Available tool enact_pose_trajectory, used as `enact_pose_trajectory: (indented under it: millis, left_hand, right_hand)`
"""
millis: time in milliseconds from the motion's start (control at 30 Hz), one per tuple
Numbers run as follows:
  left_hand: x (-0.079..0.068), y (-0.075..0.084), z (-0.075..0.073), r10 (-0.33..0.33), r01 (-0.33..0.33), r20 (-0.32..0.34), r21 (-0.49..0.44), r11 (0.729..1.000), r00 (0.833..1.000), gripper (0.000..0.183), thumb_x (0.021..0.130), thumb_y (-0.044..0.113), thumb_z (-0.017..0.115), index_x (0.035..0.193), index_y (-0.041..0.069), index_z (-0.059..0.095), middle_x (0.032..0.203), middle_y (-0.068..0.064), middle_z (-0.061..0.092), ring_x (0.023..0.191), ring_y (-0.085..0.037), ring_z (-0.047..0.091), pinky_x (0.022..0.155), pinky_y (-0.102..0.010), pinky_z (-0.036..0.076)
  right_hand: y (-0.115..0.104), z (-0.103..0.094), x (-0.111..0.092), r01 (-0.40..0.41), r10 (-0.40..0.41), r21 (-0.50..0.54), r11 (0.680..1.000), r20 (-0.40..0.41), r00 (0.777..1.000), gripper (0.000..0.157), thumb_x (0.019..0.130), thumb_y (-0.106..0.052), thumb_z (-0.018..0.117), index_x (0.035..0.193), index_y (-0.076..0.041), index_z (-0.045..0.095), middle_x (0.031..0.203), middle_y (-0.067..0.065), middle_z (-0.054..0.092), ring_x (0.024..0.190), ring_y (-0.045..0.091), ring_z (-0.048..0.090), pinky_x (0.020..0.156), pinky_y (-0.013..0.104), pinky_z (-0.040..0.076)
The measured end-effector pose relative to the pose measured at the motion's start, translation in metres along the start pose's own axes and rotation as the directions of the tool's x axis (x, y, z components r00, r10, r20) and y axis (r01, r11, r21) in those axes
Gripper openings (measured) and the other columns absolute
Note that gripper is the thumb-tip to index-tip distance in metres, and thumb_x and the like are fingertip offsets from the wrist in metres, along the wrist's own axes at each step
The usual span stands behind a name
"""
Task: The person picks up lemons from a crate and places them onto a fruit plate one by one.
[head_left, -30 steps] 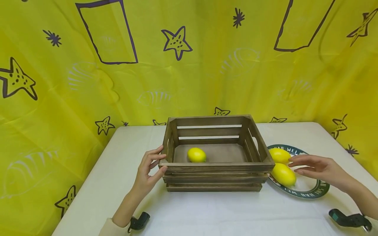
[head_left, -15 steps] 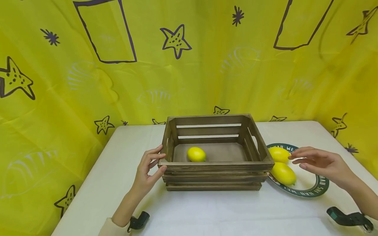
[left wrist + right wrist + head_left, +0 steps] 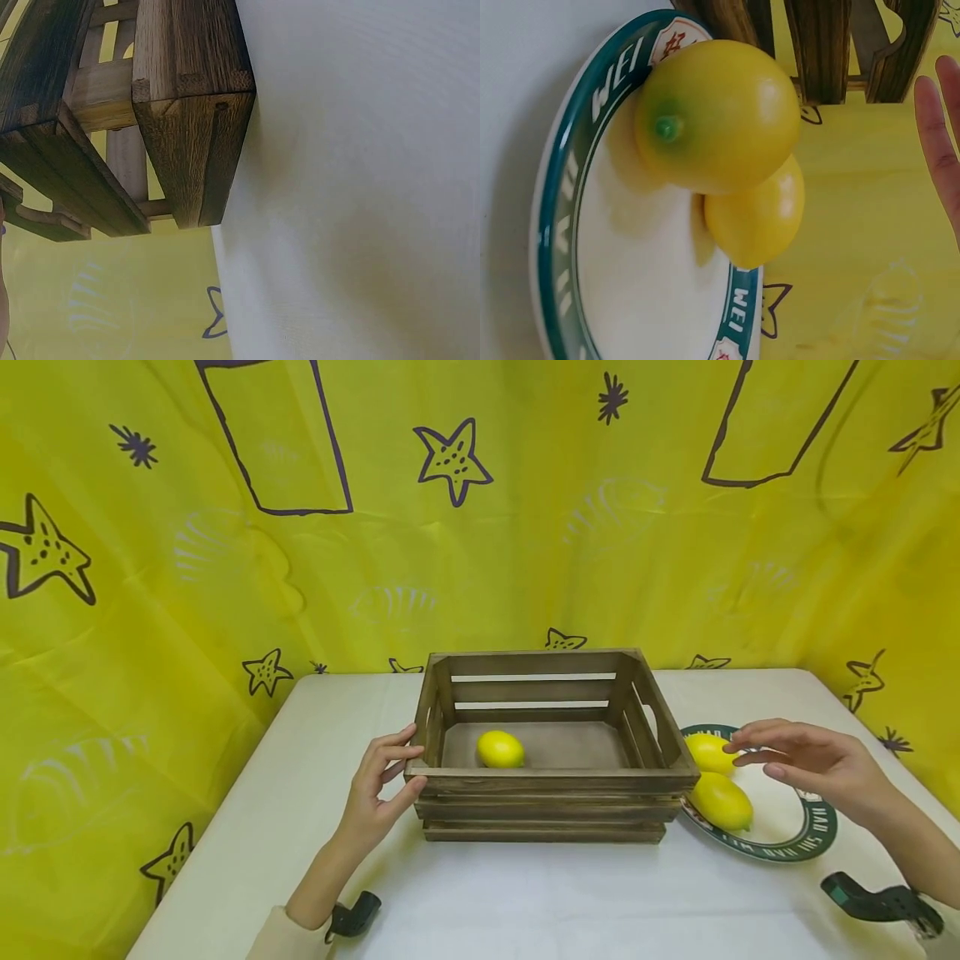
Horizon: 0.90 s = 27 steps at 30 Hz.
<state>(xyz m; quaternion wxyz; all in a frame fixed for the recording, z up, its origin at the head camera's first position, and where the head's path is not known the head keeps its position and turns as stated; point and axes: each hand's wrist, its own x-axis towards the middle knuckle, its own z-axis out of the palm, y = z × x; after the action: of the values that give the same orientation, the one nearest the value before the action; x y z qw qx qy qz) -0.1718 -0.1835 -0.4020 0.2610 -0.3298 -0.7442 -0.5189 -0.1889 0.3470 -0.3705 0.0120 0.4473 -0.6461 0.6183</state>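
Note:
A brown slatted wooden crate [image 3: 547, 783] stands on the table with one lemon [image 3: 500, 749] inside, toward its left. At the crate's front left corner, my left hand [image 3: 378, 785] grips the rim, thumb at the front and fingers at the side. Two more lemons, a far one [image 3: 709, 753] and a near one [image 3: 721, 802], lie on a plate with a green lettered rim [image 3: 821, 829]. Above that plate hovers my right hand [image 3: 832, 764], fingers loosely bent and holding nothing. In the right wrist view, its fingertips [image 3: 937, 142] are apart from the near lemon [image 3: 720, 116].
A white cloth covers the table [image 3: 540, 893]. Yellow patterned curtain [image 3: 517, 568] hangs behind and along both sides. The plate's left edge sits close against the crate's right side. Dark devices are strapped to the left wrist [image 3: 356, 915] and the right wrist [image 3: 881, 902].
My right hand has risen slightly over the plate, away from the near lemon. My left hand keeps its place on the crate, and the lemons stay where they were.

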Motion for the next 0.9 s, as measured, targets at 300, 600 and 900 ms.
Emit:
enact_pose_trajectory:
  millis: [300, 600, 900]
  left_hand:
    - [0.000, 0.001, 0.000, -0.010, 0.010, 0.002, 0.006, 1.000, 1.000, 0.036, 0.082, -0.010, 0.068, 0.116, -0.002, 0.058, 0.134, -0.025, 0.049, 0.131, -0.010, 0.045, 0.100, -0.021, 0.046]
    - [0.001, 0.001, 0.000, -0.009, 0.009, 0.003, 0.000, 1.000, 1.000, 0.036, 0.081, -0.011, 0.068, 0.115, -0.002, 0.059, 0.133, -0.025, 0.049, 0.131, -0.010, 0.045, 0.100, -0.022, 0.046]
    - [0.001, 0.000, -0.001, -0.009, 0.009, -0.001, -0.002, 1.000, 1.000, 0.038, 0.080, -0.012, 0.068, 0.115, -0.002, 0.059, 0.133, -0.025, 0.049, 0.130, -0.009, 0.046, 0.100, -0.021, 0.046]
  right_hand:
    - [-0.005, 0.001, 0.025, 0.131, -0.143, 0.099, 0.986, 0.123, 0.982, 0.041, 0.082, 0.030, 0.049, 0.123, 0.022, 0.050, 0.131, 0.026, 0.055, 0.123, 0.027, 0.054, 0.100, 0.030, 0.050]
    - [-0.017, 0.000, 0.049, 0.123, -0.143, 0.103, 0.987, 0.215, 0.966, 0.041, 0.085, 0.028, 0.050, 0.125, 0.022, 0.048, 0.135, 0.024, 0.053, 0.124, 0.027, 0.054, 0.102, 0.031, 0.049]
    - [-0.025, 0.007, 0.080, 0.138, -0.146, 0.048, 0.989, 0.276, 0.950, 0.041, 0.084, 0.025, 0.052, 0.125, 0.019, 0.050, 0.132, 0.023, 0.055, 0.117, 0.026, 0.059, 0.099, 0.029, 0.051]
